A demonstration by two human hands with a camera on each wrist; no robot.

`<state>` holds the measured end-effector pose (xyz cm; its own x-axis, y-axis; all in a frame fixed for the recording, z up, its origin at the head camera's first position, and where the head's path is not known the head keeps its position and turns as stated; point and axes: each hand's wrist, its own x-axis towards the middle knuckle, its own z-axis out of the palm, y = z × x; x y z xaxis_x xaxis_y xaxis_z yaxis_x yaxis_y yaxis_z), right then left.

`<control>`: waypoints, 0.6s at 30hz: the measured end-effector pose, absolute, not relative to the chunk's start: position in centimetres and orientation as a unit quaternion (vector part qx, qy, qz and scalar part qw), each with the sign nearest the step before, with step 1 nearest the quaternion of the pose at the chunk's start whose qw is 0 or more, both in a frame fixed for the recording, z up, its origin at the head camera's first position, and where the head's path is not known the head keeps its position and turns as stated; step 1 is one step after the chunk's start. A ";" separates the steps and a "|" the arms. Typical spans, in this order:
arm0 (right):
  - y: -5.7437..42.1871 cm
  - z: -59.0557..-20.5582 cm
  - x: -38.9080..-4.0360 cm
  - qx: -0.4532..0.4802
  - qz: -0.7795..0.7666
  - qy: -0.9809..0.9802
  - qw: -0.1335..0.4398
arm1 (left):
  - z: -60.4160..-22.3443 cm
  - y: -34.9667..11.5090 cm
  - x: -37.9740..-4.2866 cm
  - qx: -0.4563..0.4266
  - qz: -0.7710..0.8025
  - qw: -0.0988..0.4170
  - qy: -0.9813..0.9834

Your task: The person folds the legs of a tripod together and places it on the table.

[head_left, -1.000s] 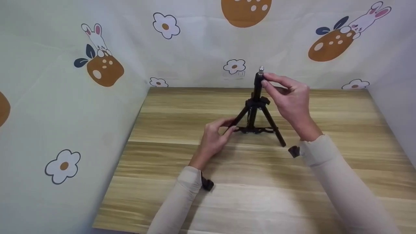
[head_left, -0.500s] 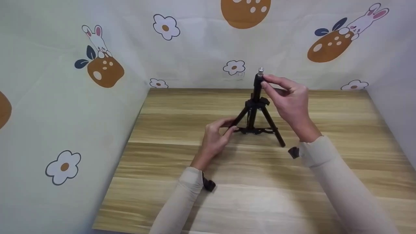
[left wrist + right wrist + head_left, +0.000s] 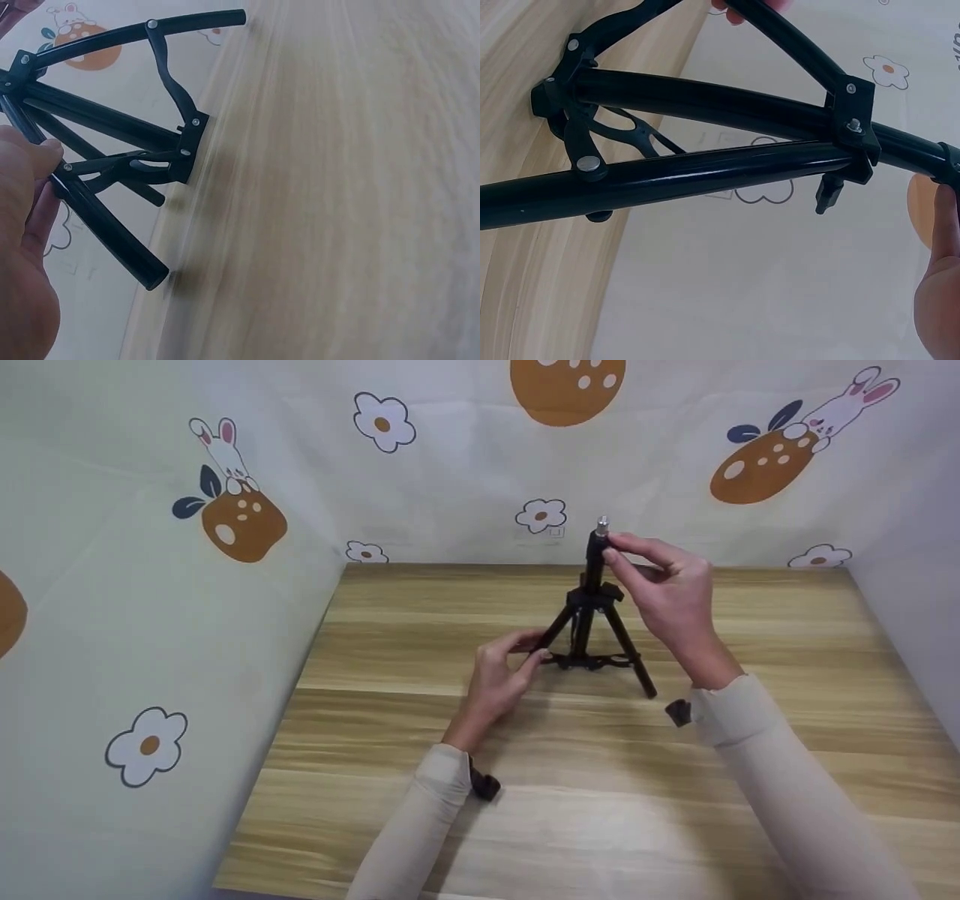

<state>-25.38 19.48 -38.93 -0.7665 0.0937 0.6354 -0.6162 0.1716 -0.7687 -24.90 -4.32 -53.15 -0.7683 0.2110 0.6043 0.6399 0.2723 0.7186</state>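
A small black tripod (image 3: pixel 582 630) stands upright with its legs spread on the wooden table, a silver screw tip (image 3: pixel 602 526) at its top. My left hand (image 3: pixel 498 676) grips its left leg between thumb and fingers, near the brace joint; the left wrist view shows the thumb by the rivet on that leg (image 3: pixel 112 232). High on the centre column, my right hand (image 3: pixel 675 596) pinches the black upper section just below the silver tip. In the right wrist view the black collar with its clamp knob (image 3: pixel 826 193) sits between the legs' tops; only part of the right hand shows there.
The wood-grain table (image 3: pixel 390 810) reaches back to a pale cloth backdrop (image 3: pixel 450 472) printed with flowers, rabbits and orange fruit. A second cloth wall (image 3: pixel 67 660) rises along the left edge. Black wrist mounts (image 3: pixel 486 787) stick out from both sleeves.
Both hands keep their holds on the tripod, which stays in place. The left forearm has shifted very slightly to the right.
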 end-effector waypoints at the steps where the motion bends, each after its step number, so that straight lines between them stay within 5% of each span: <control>1: 19.5 -38.9 -25.4 0.182 0.617 -0.710 0.287 | -53.2 -4.3 -24.9 -0.274 -0.536 0.198 -0.774; 18: 19.4 -38.9 -25.2 0.175 0.626 -0.706 0.282 | -53.2 -3.6 -25.3 -0.280 -0.552 0.212 -0.757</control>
